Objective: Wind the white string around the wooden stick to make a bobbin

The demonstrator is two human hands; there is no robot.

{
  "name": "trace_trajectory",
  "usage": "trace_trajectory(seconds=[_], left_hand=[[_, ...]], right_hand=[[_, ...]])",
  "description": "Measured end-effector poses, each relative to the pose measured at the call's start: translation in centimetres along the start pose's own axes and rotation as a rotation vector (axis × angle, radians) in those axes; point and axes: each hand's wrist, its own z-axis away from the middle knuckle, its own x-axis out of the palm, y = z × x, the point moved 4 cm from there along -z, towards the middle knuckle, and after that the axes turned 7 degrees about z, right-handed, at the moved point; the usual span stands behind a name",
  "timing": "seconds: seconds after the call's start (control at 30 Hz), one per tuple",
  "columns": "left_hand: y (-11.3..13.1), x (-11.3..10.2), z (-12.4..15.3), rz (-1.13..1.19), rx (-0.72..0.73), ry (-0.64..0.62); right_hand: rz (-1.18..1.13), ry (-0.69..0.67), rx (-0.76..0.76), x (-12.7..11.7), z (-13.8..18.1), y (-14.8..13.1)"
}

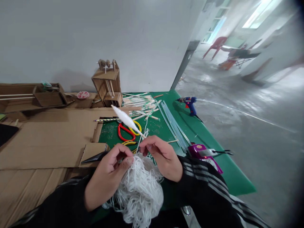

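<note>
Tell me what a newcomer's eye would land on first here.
Likely the big tangle of white string at bottom centre, below and between the left hand and the right hand, with the white-wrapped stick slanting up just beyond them. Next, perhaps the red handle loop on the green tabletop, and the blue glue gun near its right edge.

A plain, pale grey wall (142, 34) fills 10 to 12 o'clock; its end, edged by a darker strip (182, 68), stands past 1 o'clock; bright windows (257, 14) at 2 throw light on the grey floor (228, 117) at 3; a red chair (218, 44) and dark folding table (245, 54), both blurred, stand near 2; a green-topped table (234, 179) reaches 4.
</note>
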Motion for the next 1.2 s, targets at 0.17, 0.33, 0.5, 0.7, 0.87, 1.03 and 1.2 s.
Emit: trace_trajectory(seconds=[0.17, 0.33, 0.5, 0.7, 0.87, 1.03, 1.2], left_hand=[[0.3, 0.2, -0.1, 0.048, 0.019, 0.001], [0.6, 0.1, -0.3, 0.002, 0.084, 0.022], [0.6, 0.1, -0.2, 0.033, 0.045, 0.051], [0.5, 0.8, 0.0, 0.144, 0.000, 0.001], [0.3, 0.6, -0.1, 0.149, -0.001, 0.055], [0.0, 0.5, 0.0, 0.178, -0.017, 0.065], [0.2, 0.5, 0.1, 0.179, -0.029, 0.059]], right_hand=[[0.206, -0.088, -0.086, 0.1, -0.2, -1.1], [0.275, -0.124, -0.092, 0.6, -0.1, -1.1], [0.288, -0.128, -0.086, 1.0, 0.0, -0.9], [0.258, -0.132, -0.059, 1.0, 0.0, -0.8], [0.207, -0.138, -0.053, 0.9, 0.0, -0.7], [0.207, -0.130, -0.061, 0.8, 0.0, -0.7], [0.218, -0.126, -0.059, 0.9, 0.0, -0.7]])
